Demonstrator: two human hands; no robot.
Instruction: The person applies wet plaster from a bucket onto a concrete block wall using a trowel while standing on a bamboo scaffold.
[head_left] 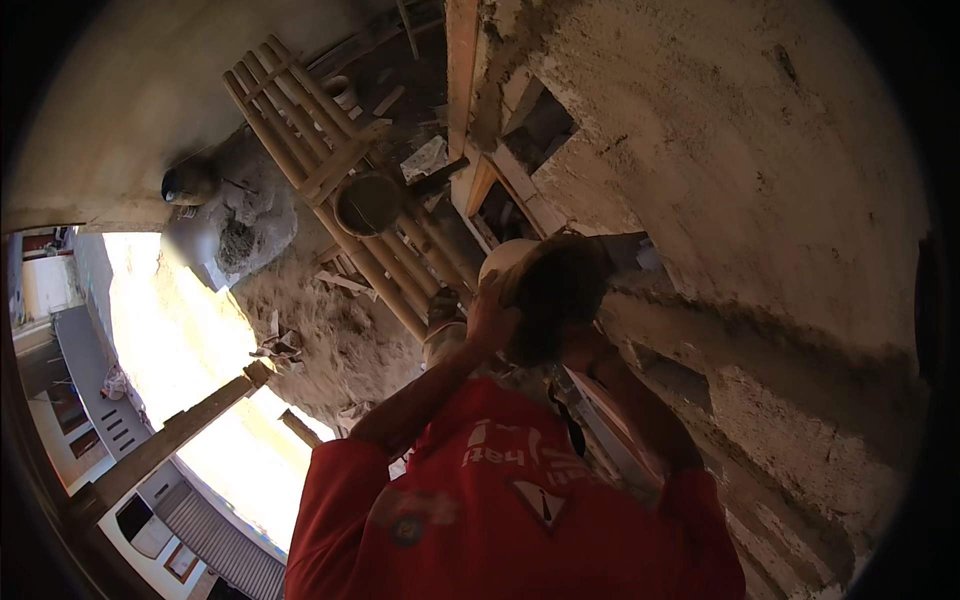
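Between both my hands is a round, hollow thing (560, 300), dark on the side turned toward me, with a pale tan part at its upper left. Whether it is a bucket or a hat I cannot tell. My left hand (490, 318) is closed on its left edge. At its lower right, my right hand (585, 348) lies in shadow against the edge, its fingers mostly hidden. Up and to the left, apart from both hands, a round bucket (368, 205) with grey contents rests on a bamboo scaffold (385, 270).
A rough plastered wall (740, 130) with ledges and gaps rises at my right. Below the scaffold lie a grey mortar heap (238, 240), a dark container (190, 184) and rubble. A wooden beam (170, 445) crosses the bright opening at left. One foot (443, 308) stands on the bamboo.
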